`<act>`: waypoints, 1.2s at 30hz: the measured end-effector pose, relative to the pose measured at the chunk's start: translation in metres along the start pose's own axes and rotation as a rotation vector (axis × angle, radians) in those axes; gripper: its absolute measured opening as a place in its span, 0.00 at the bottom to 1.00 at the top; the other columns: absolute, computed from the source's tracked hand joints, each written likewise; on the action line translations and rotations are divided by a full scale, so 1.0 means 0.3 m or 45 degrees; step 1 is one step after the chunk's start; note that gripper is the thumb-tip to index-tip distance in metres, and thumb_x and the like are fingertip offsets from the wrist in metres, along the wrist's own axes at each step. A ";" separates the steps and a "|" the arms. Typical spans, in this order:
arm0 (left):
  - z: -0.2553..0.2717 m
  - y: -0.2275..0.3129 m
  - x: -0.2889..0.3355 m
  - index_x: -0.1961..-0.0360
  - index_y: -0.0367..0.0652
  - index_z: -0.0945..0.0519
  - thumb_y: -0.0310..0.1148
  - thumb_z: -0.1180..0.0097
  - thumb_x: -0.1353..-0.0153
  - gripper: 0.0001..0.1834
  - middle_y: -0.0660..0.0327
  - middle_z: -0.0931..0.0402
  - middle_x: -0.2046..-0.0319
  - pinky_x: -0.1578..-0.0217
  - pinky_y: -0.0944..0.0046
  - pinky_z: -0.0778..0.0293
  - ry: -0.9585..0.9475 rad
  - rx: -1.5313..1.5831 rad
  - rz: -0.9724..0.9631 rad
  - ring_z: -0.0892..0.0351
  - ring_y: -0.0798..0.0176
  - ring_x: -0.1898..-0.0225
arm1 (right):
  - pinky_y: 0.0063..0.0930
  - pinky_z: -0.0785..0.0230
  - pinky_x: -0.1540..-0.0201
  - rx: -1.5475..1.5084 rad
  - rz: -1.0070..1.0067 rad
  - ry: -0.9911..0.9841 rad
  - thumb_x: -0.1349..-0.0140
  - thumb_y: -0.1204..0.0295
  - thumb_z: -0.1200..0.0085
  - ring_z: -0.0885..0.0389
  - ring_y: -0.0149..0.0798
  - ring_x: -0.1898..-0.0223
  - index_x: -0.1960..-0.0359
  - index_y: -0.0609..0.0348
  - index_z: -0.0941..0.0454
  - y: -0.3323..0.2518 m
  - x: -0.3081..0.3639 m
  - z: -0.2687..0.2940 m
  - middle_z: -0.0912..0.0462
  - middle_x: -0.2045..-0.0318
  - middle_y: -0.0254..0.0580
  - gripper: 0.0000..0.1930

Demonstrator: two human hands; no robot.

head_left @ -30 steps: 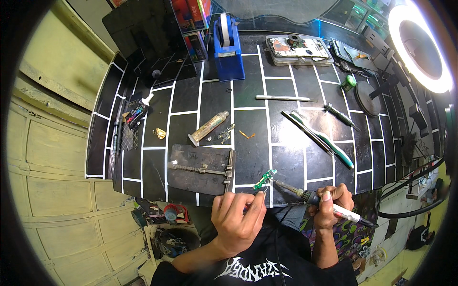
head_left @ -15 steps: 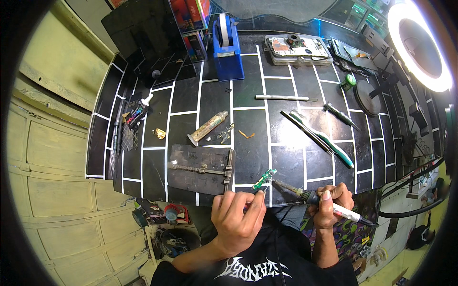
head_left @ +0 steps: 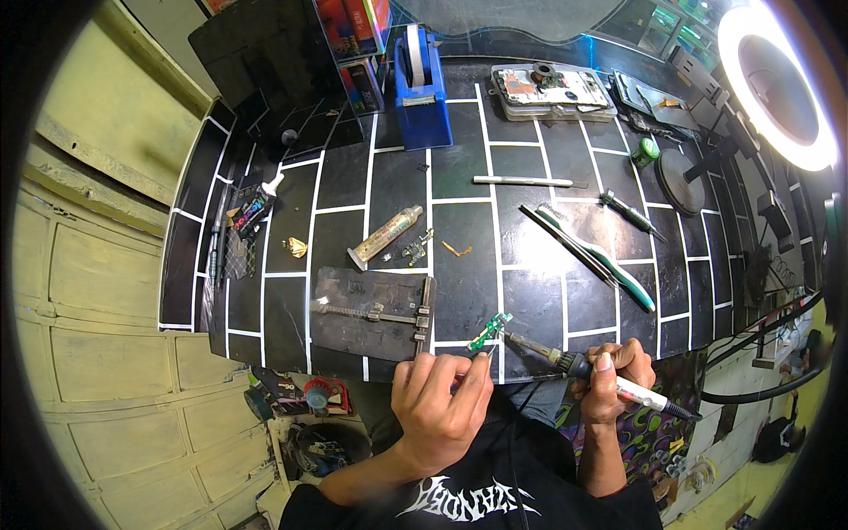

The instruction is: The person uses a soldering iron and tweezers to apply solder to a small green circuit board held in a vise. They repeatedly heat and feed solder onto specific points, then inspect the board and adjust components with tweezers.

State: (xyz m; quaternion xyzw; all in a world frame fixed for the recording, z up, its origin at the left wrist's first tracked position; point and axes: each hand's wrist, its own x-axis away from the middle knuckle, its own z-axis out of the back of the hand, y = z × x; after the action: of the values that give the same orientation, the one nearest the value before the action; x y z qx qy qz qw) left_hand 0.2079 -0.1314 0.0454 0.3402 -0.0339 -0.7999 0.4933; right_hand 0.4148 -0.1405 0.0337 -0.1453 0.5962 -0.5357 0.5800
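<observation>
My right hand (head_left: 609,382) grips a soldering iron (head_left: 640,395) with a white handle. Its metal shaft points left, and the tip is at or very near the right side of a small green circuit board (head_left: 488,333) at the table's front edge. My left hand (head_left: 442,402) is closed in a pinch just below the board. A thin pale sliver shows at the fingertips and a bit of red under the fingers, but what they hold is mostly hidden. Left of the board lies a dark flat holder (head_left: 362,336) with a metal clamp bar, close to my left knuckles.
Beyond the holder lie a syringe (head_left: 386,238) and small metal parts (head_left: 417,251). A toothbrush (head_left: 609,265), tweezers (head_left: 565,240), a screwdriver (head_left: 632,216) and a slim pen-like tool (head_left: 521,181) are to the right. A blue tape dispenser (head_left: 424,119) and ring lamp (head_left: 821,97) stand farther back.
</observation>
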 end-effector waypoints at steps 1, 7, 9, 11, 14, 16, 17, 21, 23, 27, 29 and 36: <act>0.000 -0.001 0.000 0.62 0.44 0.13 0.27 0.29 0.55 0.15 0.70 0.28 0.73 0.68 0.61 0.40 0.002 0.000 -0.001 0.29 0.66 0.71 | 0.23 0.29 0.81 -0.003 -0.004 0.003 0.36 0.75 0.48 0.27 0.26 0.90 0.79 0.57 0.38 0.000 0.000 -0.001 0.28 0.92 0.37 0.15; 0.001 -0.002 -0.002 0.62 0.44 0.13 0.27 0.29 0.55 0.15 0.70 0.27 0.73 0.68 0.61 0.40 0.001 0.001 0.005 0.29 0.66 0.71 | 0.25 0.28 0.78 0.007 -0.129 0.018 0.38 0.71 0.46 0.26 0.29 0.86 0.80 0.58 0.37 -0.012 0.005 -0.001 0.26 0.89 0.39 0.15; 0.000 -0.002 -0.001 0.62 0.44 0.13 0.27 0.29 0.55 0.15 0.70 0.27 0.73 0.68 0.61 0.40 -0.008 0.003 0.011 0.29 0.66 0.71 | 0.28 0.26 0.71 0.042 -0.351 0.070 0.40 0.61 0.44 0.24 0.32 0.79 0.81 0.59 0.34 -0.036 0.024 0.001 0.23 0.82 0.42 0.18; 0.000 -0.002 0.001 0.62 0.44 0.13 0.26 0.29 0.55 0.16 0.70 0.27 0.73 0.68 0.61 0.40 -0.009 0.009 0.014 0.29 0.66 0.71 | 0.25 0.28 0.78 0.003 -0.109 0.013 0.37 0.71 0.47 0.25 0.29 0.86 0.79 0.58 0.37 -0.009 0.005 -0.002 0.26 0.88 0.39 0.15; -0.001 -0.004 0.004 0.61 0.44 0.13 0.26 0.29 0.54 0.15 0.70 0.28 0.73 0.68 0.61 0.40 0.000 0.016 0.018 0.29 0.66 0.71 | 0.23 0.28 0.81 -0.015 -0.019 0.009 0.35 0.75 0.48 0.26 0.26 0.89 0.78 0.57 0.38 -0.001 0.001 -0.007 0.27 0.92 0.38 0.14; -0.005 -0.005 0.005 0.61 0.44 0.13 0.26 0.29 0.54 0.15 0.70 0.28 0.73 0.68 0.61 0.40 0.004 0.017 0.020 0.29 0.66 0.71 | 0.23 0.28 0.81 -0.012 -0.041 0.020 0.35 0.75 0.49 0.27 0.26 0.89 0.78 0.58 0.38 -0.002 0.002 -0.007 0.28 0.92 0.37 0.14; -0.008 -0.006 0.005 0.61 0.44 0.13 0.26 0.29 0.54 0.15 0.70 0.28 0.73 0.68 0.61 0.40 0.006 0.020 0.020 0.29 0.65 0.71 | 0.23 0.28 0.80 -0.010 -0.049 0.019 0.35 0.75 0.49 0.27 0.26 0.89 0.78 0.57 0.38 -0.002 0.002 -0.006 0.28 0.92 0.37 0.14; -0.012 -0.004 0.004 0.61 0.44 0.13 0.26 0.29 0.54 0.16 0.70 0.28 0.73 0.68 0.61 0.40 0.013 0.019 0.023 0.30 0.65 0.71 | 0.28 0.26 0.73 0.051 -0.335 0.112 0.41 0.61 0.43 0.25 0.31 0.81 0.81 0.59 0.35 -0.022 0.027 0.001 0.24 0.82 0.43 0.19; -0.013 -0.001 0.001 0.61 0.44 0.13 0.26 0.28 0.54 0.16 0.70 0.29 0.73 0.68 0.61 0.40 0.010 0.019 0.026 0.30 0.65 0.71 | 0.25 0.28 0.78 -0.004 -0.147 0.077 0.38 0.70 0.46 0.27 0.28 0.86 0.80 0.58 0.37 0.001 0.012 -0.003 0.27 0.88 0.39 0.16; -0.016 0.003 -0.002 0.61 0.44 0.13 0.26 0.28 0.54 0.16 0.70 0.29 0.73 0.68 0.61 0.40 0.007 0.016 0.035 0.30 0.65 0.71 | 0.24 0.29 0.81 -0.031 -0.033 0.027 0.36 0.74 0.47 0.28 0.26 0.89 0.80 0.58 0.37 0.014 0.002 0.003 0.28 0.91 0.38 0.15; -0.019 0.003 0.000 0.61 0.44 0.13 0.26 0.28 0.54 0.16 0.70 0.29 0.73 0.68 0.61 0.40 0.009 0.014 0.034 0.30 0.65 0.71 | 0.24 0.29 0.81 -0.007 -0.035 0.034 0.36 0.74 0.47 0.27 0.26 0.89 0.80 0.59 0.37 0.012 0.002 0.000 0.28 0.91 0.38 0.15; -0.016 0.005 -0.004 0.61 0.43 0.13 0.26 0.28 0.54 0.16 0.70 0.28 0.73 0.68 0.61 0.40 -0.005 0.016 0.025 0.30 0.66 0.71 | 0.22 0.30 0.82 -0.097 -0.071 0.035 0.36 0.74 0.48 0.28 0.26 0.90 0.80 0.59 0.37 0.011 0.002 0.000 0.28 0.91 0.38 0.15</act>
State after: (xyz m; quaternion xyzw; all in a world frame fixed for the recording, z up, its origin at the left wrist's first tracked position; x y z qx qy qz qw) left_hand 0.2120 -0.1299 0.0429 0.3413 -0.0431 -0.7954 0.4990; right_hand 0.4162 -0.1397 0.0309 -0.1763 0.6198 -0.5306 0.5507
